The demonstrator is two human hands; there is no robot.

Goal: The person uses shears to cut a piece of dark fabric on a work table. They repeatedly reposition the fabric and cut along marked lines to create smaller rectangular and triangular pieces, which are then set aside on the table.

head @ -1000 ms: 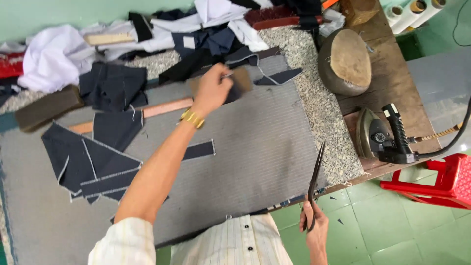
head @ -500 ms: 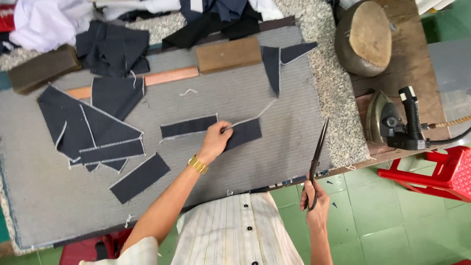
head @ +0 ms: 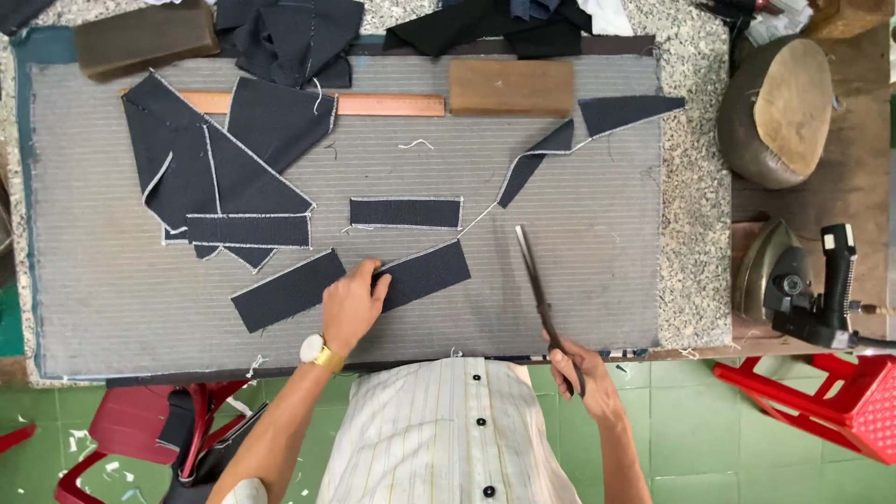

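Note:
My left hand (head: 352,306) presses flat on a dark rectangular fabric strip (head: 425,274) on the grey striped work mat (head: 597,280); its fingertips touch the strip's left end. A similar dark strip (head: 285,291) lies just left of the hand. A white thread chain runs from the held strip up to two more dark pieces (head: 534,161) at the upper right. My right hand (head: 581,371) grips the handles of long tailor's scissors (head: 536,282), blades closed and pointing up over the mat, right of the strip.
Another dark strip (head: 406,212) lies mid-mat, and a pile of dark cut pieces (head: 215,177) sits at left. A wooden ruler (head: 373,104) and wooden block (head: 511,88) lie at the top. A tailor's ham (head: 779,112) and an iron (head: 793,285) stand at right, red plastic stools (head: 821,401) below.
My left hand has drawn the chained strips closer to the mat's near edge. My right hand has brought the scissors up over the mat. The camera has tilted down.

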